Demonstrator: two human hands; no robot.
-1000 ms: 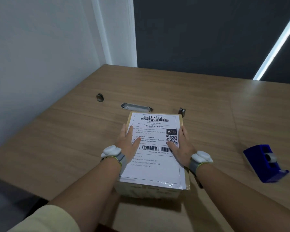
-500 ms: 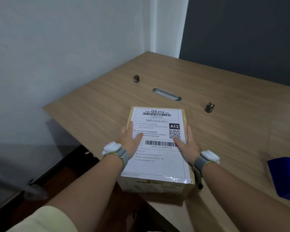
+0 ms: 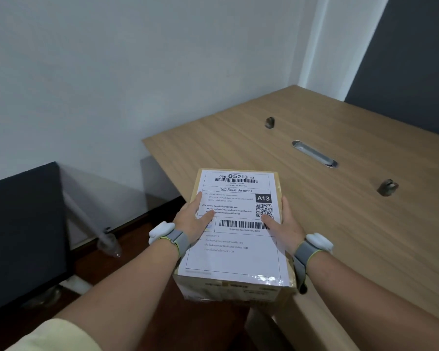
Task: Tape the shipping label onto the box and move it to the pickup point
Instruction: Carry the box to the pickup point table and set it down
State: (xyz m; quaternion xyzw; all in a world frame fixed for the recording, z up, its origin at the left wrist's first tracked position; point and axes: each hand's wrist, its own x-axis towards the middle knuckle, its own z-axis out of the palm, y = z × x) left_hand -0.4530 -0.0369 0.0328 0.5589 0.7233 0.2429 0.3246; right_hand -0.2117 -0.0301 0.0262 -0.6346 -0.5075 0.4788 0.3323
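A brown cardboard box point(image 3: 228, 290) is held up over the left edge of the wooden table, partly above the floor. A white shipping label point(image 3: 238, 254) with barcodes, a QR code and "A13" covers its top, with shiny tape along its near edge. My left hand point(image 3: 193, 221) clasps the box's left side, thumb on the label. My right hand point(image 3: 283, 224) clasps the right side, thumb next to the QR code.
The wooden table point(image 3: 340, 224) stretches to the right, with a metal cable slot point(image 3: 313, 153) and two small metal fittings point(image 3: 387, 186). A dark panel point(image 3: 23, 236) stands at the left against the white wall. Dark brown floor lies below the box.
Both hands have carried the box left, off the table's middle to its left edge. The view has swung left; the blue tape dispenser is out of sight.
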